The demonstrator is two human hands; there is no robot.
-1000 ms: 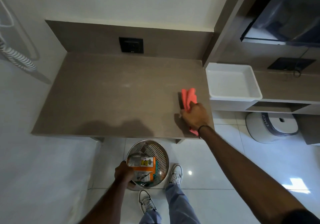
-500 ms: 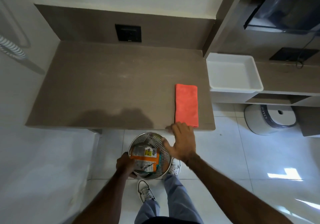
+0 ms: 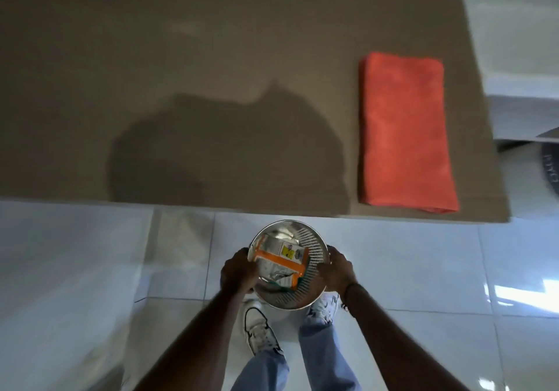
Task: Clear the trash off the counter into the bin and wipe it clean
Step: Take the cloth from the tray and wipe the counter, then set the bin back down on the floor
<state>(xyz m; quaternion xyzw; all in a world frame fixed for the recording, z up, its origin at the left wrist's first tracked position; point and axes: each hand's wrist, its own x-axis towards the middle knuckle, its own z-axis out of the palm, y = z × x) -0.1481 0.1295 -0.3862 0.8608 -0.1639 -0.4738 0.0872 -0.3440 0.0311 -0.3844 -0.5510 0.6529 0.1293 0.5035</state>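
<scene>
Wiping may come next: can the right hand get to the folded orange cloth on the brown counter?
Probably yes, once it lets go: the right hand now grips the round metal bin, but nothing lies between it and the folded orange cloth.

No legible text; blurred lettering on round white appliance (image 3: 551, 170).

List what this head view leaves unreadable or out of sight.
- Bin bottom: head view, hidden under the orange packet.
- Packet print: too small and blurred.
- Counter back and left: cut by the frame.
- White tray: cut by the right edge.
- Left hand and right hand palms: hidden against the bin.
</scene>
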